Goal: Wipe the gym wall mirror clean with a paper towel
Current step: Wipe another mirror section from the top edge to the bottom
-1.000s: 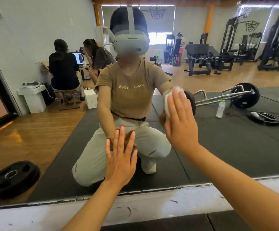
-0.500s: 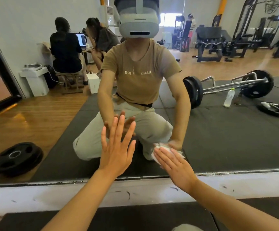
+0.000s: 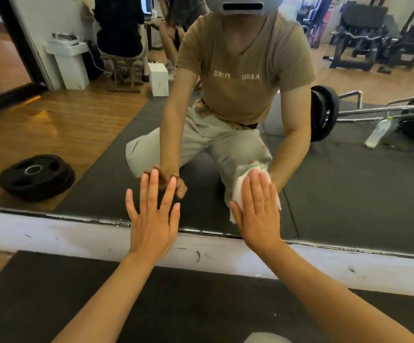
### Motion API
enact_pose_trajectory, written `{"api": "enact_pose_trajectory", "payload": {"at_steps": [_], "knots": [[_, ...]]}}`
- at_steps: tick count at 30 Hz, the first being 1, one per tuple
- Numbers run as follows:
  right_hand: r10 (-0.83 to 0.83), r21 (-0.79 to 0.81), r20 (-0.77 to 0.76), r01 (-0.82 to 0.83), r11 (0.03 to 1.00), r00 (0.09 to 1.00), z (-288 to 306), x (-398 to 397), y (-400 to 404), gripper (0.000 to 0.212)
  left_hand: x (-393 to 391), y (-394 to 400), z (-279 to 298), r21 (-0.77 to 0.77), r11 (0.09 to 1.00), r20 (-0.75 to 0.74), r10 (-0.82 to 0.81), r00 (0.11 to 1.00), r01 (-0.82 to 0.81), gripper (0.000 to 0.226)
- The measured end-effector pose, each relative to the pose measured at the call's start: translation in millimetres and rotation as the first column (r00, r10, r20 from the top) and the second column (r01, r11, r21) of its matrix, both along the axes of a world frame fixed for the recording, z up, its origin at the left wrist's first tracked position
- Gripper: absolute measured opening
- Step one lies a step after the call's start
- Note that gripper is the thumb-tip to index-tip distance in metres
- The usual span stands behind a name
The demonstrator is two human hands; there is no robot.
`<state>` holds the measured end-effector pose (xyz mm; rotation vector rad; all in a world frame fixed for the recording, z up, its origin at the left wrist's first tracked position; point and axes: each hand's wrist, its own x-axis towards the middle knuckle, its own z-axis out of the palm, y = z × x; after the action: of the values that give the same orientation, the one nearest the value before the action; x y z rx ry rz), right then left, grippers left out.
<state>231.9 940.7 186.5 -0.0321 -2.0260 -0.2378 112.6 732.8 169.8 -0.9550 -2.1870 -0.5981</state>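
The fingers (image 3: 262, 191) of the right hand (image 3: 257, 214) are held straight and close together, and a white paper towel (image 3: 238, 191) is pressed flat beneath them against the mirror (image 3: 89, 134). The towel is bunched, and its edges are seen past the fingertips and along the thumb side of the hand. The fingers (image 3: 151, 191) of the left hand (image 3: 151, 216) are spread and straight, laid flat on the mirror with nothing held; the wrist is placed over the mirror's lower edge. Both hands are set low on the mirror, just above its bottom edge, the left hand beside the towel but apart from it. Below the mirror, a white wall strip (image 3: 52, 236) marked with dark scuffs is seen, and below that a dark floor mat (image 3: 176, 305). In the mirror, the kneeling person is reflected directly behind the hands. To the left of that reflection a black weight plate (image 3: 36, 177) is shown lying on the wooden floor, and to its right a loaded barbell (image 3: 324, 112) and a plastic bottle (image 3: 377, 132) lying on the mat.
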Motion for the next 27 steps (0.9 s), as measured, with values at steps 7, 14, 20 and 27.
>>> {"api": "enact_pose_trajectory", "payload": {"at_steps": [7,14,20,27], "knots": [[-0.071,0.193,0.264,0.019,0.981,0.962,-105,16,12,0.056,-17,-10,-14,-0.04,0.998,-0.056,-0.048,0.997,0.046,0.071],[-0.019,0.143,0.109,0.003,0.99,0.994,12,-1,-1,0.062,-18,-12,-17,-0.042,0.998,-0.044,-0.058,0.997,0.056,0.069],[0.002,-0.057,-0.153,-0.011,0.998,0.988,142,-33,-28,0.057,-15,-14,-14,-0.026,0.997,-0.027,-0.076,0.997,0.076,0.069],[-0.01,0.097,0.018,0.009,0.995,1.0,31,-41,-40,0.068,-13,-19,-9,0.021,0.992,-0.032,-0.122,0.992,0.123,0.07]]}}
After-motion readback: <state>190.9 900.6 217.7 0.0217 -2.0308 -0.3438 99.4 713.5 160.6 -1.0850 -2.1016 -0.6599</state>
